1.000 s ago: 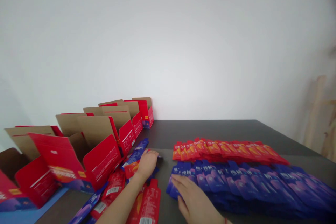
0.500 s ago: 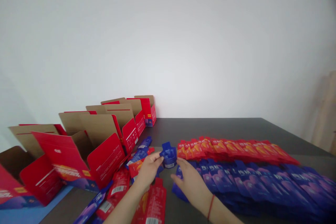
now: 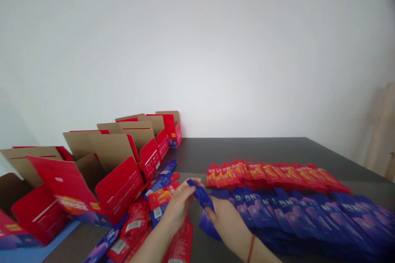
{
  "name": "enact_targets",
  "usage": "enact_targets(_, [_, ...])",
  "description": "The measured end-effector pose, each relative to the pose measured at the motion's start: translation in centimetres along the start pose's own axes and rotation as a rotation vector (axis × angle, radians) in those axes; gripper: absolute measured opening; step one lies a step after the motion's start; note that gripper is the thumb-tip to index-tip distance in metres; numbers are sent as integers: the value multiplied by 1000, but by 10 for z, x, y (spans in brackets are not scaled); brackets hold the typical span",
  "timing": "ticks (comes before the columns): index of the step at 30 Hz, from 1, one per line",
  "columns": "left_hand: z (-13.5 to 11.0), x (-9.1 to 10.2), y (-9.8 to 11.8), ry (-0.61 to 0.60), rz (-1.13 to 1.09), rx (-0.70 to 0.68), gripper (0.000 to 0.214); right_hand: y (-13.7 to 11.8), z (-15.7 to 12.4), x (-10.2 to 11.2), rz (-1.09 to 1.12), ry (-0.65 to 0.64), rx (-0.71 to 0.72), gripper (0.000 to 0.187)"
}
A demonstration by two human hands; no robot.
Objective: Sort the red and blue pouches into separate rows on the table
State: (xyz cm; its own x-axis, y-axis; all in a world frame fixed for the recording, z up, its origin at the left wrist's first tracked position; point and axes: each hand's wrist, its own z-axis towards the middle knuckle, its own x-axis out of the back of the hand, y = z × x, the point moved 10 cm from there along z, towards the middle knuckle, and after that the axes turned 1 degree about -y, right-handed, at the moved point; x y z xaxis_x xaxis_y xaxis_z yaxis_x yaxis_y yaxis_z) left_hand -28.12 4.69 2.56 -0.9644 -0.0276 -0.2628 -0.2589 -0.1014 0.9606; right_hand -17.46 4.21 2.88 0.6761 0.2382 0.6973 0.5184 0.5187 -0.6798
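A blue pouch (image 3: 200, 194) is held just above the dark table (image 3: 247, 150) between both my hands. My left hand (image 3: 179, 204) pinches its far end with closed fingers. My right hand (image 3: 226, 219) grips the near end, a red cord on its wrist. To the right lie a row of blue pouches (image 3: 296, 213) and, behind it, a row of red pouches (image 3: 271, 173). Loose red and blue pouches (image 3: 145, 218) are scattered under and left of my left forearm.
Several open red cardboard boxes (image 3: 101, 172) with brown flaps stand in a line along the left, reaching back to the white wall. A blue sheet (image 3: 37, 250) lies under the nearest boxes. Pale wooden pieces lean at the far right edge.
My left hand lifted a blue pouch off the table and my right hand came over from the blue row to grasp it; the pouch has since turned from upright to slanting between both hands.
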Motion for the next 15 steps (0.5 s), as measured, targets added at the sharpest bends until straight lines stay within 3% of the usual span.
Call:
enact_targets(3, [2,4,-10,62,-117,15,41,-12,-7,1,-488,76,41,38])
enact_targets(6, [0,1,-22,92,-168,76,42,-25,-14,-2,-706,168,85,46])
enact_targets(11, [1,6,-20,52,-99,50,49,-35,-28,-3,-701,226,285,49])
enact_targets(15, [-10,7,-12,-92,46,46,37,-33,-64,7,-575,136,572,47])
